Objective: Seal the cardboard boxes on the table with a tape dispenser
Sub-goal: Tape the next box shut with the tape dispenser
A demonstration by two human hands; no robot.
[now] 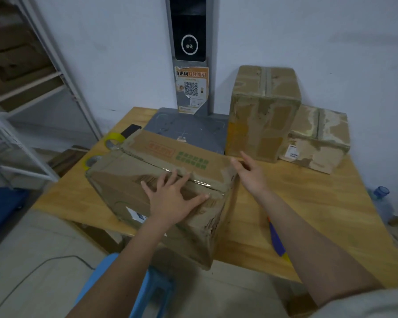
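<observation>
A large worn cardboard box [133,180] lies on the wooden table [308,214], overhanging its near edge, with a strip of clear tape along its top seam. My left hand [172,198] presses flat on the box top, fingers spread over the tape. My right hand [250,173] is open at the box's right top corner, fingers touching the edge. Two yellow tape rolls [113,140] peek out behind the box's left side. A blue and yellow tool [276,243] lies on the table under my right forearm; I cannot tell whether it is the dispenser.
A tall taped box [262,115] and a smaller taped box [319,138] stand at the table's back right. A grey scanner base [189,127] with an upright post sits at the back. White shelving [32,88] stands left; a blue stool [147,283] is below me.
</observation>
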